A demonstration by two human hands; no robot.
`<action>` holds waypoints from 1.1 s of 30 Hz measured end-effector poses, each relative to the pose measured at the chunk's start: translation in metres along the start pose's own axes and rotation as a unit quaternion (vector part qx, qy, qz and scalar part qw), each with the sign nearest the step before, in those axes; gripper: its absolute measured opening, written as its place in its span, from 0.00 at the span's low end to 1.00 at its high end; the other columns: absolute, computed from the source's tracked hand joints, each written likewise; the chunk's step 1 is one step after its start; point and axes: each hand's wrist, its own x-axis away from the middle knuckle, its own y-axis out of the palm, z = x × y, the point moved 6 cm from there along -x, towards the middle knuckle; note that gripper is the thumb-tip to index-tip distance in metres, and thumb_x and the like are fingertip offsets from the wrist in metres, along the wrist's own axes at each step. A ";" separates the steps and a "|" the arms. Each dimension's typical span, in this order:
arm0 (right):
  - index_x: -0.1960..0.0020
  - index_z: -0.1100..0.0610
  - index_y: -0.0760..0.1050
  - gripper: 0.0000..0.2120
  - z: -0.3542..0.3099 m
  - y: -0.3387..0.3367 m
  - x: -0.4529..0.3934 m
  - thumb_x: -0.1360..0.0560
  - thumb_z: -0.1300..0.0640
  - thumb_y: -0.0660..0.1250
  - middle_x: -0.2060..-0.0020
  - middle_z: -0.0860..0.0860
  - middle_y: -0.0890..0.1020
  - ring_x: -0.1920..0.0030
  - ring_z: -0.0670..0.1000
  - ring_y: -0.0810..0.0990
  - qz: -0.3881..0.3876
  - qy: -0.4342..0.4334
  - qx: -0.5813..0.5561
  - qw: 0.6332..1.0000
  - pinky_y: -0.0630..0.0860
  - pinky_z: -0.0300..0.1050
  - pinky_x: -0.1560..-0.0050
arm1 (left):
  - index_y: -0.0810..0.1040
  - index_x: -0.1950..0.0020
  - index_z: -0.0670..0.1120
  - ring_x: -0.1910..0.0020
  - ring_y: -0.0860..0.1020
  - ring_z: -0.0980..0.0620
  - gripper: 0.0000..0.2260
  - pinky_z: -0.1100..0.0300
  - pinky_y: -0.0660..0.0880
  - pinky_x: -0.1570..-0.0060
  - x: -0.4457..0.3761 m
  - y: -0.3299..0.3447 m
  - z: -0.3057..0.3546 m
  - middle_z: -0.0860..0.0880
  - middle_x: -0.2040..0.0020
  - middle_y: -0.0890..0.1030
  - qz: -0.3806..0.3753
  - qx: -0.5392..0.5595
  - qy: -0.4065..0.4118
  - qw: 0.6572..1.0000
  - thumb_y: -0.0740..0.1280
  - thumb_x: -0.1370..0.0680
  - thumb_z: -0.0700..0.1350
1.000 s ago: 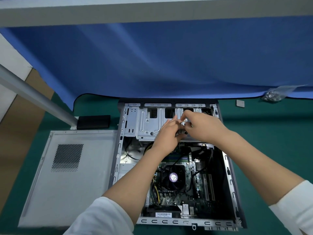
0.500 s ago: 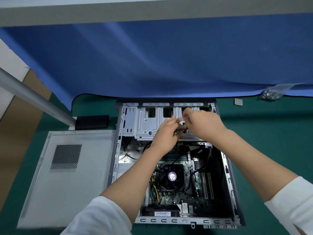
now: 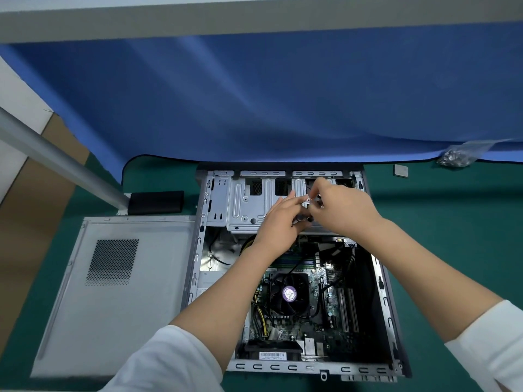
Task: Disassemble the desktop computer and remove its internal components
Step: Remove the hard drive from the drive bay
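The open desktop case [image 3: 380, 281] lies flat on a green mat, its motherboard and black CPU fan [image 3: 288, 294] exposed. Both hands meet over the silver drive cage [image 3: 246, 205] at the far end of the case. My left hand [image 3: 278, 224] holds a black cable [image 3: 303, 219] between thumb and fingers, its index finger reaching forward. My right hand [image 3: 343, 212] pinches a small white connector [image 3: 307, 198] at the end of that cable. The hands hide where the cable runs.
The removed side panel [image 3: 113, 292] lies left of the case. A black block [image 3: 155, 202] and a metal pole [image 3: 56, 162] stand at the far left. A blue cloth [image 3: 283, 94] hangs behind. A bag of screws [image 3: 455, 157] and a small grey square [image 3: 401, 170] lie far right.
Both hands stayed over the drive cage and worked the white connector between their fingertips with small movements. Nothing came visibly free.
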 end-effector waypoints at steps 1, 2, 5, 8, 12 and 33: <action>0.46 0.53 0.68 0.11 0.000 0.000 0.000 0.21 0.47 0.55 0.61 0.49 0.78 0.59 0.56 0.77 0.005 0.003 0.009 1.000 0.69 0.45 0.62 | 0.80 0.48 0.46 0.25 0.57 0.52 0.06 0.53 0.49 0.25 0.000 0.000 0.000 0.53 0.28 0.68 0.001 0.002 -0.001 1.000 0.69 0.24 0.43; 0.45 0.53 0.69 0.12 0.001 0.000 -0.001 0.20 0.46 0.54 0.60 0.50 0.79 0.60 0.56 0.76 0.009 0.002 0.013 1.000 0.69 0.46 0.62 | 0.80 0.48 0.46 0.25 0.57 0.52 0.06 0.54 0.49 0.25 0.000 0.000 0.000 0.53 0.28 0.68 0.002 0.005 -0.002 1.000 0.69 0.24 0.43; 0.39 0.52 0.66 0.12 0.003 0.001 -0.002 0.20 0.50 0.54 0.62 0.49 0.76 0.63 0.55 0.73 0.006 -0.009 -0.007 1.000 0.68 0.45 0.63 | 0.80 0.48 0.46 0.25 0.57 0.52 0.06 0.55 0.48 0.25 0.000 0.000 0.000 0.52 0.29 0.70 0.004 0.013 -0.002 1.000 0.69 0.24 0.43; 0.37 0.51 0.64 0.14 0.001 0.001 -0.001 0.22 0.52 0.56 0.62 0.46 0.74 0.62 0.54 0.73 -0.013 -0.027 -0.030 0.999 0.65 0.45 0.64 | 0.80 0.49 0.46 0.25 0.56 0.52 0.05 0.55 0.49 0.25 0.000 0.000 -0.001 0.52 0.28 0.69 0.003 0.008 -0.005 1.000 0.69 0.24 0.43; 0.43 0.51 0.68 0.11 -0.001 0.000 -0.002 0.20 0.48 0.52 0.62 0.47 0.75 0.60 0.54 0.73 -0.024 -0.022 -0.005 0.999 0.64 0.46 0.64 | 0.80 0.46 0.47 0.25 0.56 0.54 0.07 0.54 0.49 0.25 0.000 0.001 -0.001 0.53 0.28 0.68 -0.004 -0.003 -0.010 1.000 0.69 0.24 0.44; 0.43 0.48 0.72 0.10 0.012 0.004 -0.005 0.21 0.48 0.56 0.69 0.43 0.72 0.63 0.52 0.72 0.000 0.017 -0.061 0.998 0.65 0.43 0.65 | 0.80 0.49 0.51 0.25 0.57 0.54 0.05 0.53 0.50 0.25 0.000 0.000 -0.001 0.54 0.28 0.69 0.001 0.009 -0.011 1.000 0.69 0.24 0.43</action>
